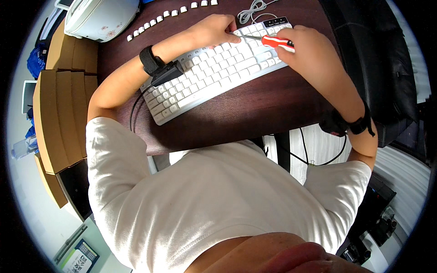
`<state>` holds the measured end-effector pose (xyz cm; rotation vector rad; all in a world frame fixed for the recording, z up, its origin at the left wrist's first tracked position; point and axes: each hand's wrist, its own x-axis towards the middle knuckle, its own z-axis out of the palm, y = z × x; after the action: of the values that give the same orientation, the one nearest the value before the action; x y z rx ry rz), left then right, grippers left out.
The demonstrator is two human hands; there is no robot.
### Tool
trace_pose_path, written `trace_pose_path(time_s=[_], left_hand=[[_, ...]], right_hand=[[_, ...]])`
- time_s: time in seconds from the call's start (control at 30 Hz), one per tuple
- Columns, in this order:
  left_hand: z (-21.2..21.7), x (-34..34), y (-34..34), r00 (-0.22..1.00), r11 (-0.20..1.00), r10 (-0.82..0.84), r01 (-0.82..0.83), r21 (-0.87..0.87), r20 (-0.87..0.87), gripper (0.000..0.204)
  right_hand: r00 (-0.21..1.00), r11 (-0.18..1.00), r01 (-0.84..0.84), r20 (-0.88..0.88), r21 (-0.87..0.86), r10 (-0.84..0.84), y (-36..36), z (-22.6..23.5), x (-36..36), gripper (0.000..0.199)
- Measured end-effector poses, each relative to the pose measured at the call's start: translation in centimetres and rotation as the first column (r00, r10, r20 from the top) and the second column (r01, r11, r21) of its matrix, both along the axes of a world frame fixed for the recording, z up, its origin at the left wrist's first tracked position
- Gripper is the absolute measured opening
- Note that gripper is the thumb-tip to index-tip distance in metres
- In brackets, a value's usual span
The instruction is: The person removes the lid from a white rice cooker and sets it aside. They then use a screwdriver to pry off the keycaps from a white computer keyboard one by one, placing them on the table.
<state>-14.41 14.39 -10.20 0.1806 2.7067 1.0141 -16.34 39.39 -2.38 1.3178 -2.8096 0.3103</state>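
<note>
A white keyboard (219, 85) lies aslant on the dark table, its right end farther from me. My right hand (310, 49) is closed round the red and white handle of a screwdriver (273, 41). Its thin shaft points left across the far rows of keys. At the shaft's tip, my left hand (217, 31) rests on the keyboard's far edge with its fingers curled in. What those fingers pinch, if anything, is hidden. Past the keyboard, several loose white keycaps (160, 19) stand in a curved row. Along the far left rows, some key places are bare of caps.
A white rice cooker (101, 19) stands at the far left, beside stacked cardboard boxes (57, 118). A coiled grey cable (248, 13) lies behind the keyboard. A black padded seat (364, 59) borders the table on the right. Black cables (306, 148) hang below the front edge.
</note>
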Motion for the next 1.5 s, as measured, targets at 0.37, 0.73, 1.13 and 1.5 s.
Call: trace_pose_path(time_s=[0.37, 0.73, 1.13, 1.5], left_hand=[[0.2, -0.3, 0.2, 0.998, 0.999, 0.037, -0.037, 0.006, 0.044, 0.027], [0.3, -5.3, -3.8, 0.916, 0.956, -0.153, 0.042, -0.291, -0.370, 0.025], [-1.4, -11.8, -6.0, 0.948, 0.770, -0.219, 0.022, -0.638, -0.232, 0.025], [-0.6, -10.8, -5.9, 0.940, 0.791, -0.197, -0.014, -0.611, -0.277, 0.034]], right_hand=[[0.954, 0.935, -0.046, 0.263, -0.351, 0.145, 4.7, -6.2, -3.1, 0.032], [0.902, 0.809, 0.213, 0.429, -0.548, 0.053, 7.1, -10.5, -3.8, 0.031], [0.629, 0.545, 0.620, 0.772, -0.565, 0.085, 8.3, -12.9, -4.6, 0.031], [0.655, 0.504, 0.630, 0.753, -0.591, 0.066, 7.9, -12.9, -4.4, 0.034]])
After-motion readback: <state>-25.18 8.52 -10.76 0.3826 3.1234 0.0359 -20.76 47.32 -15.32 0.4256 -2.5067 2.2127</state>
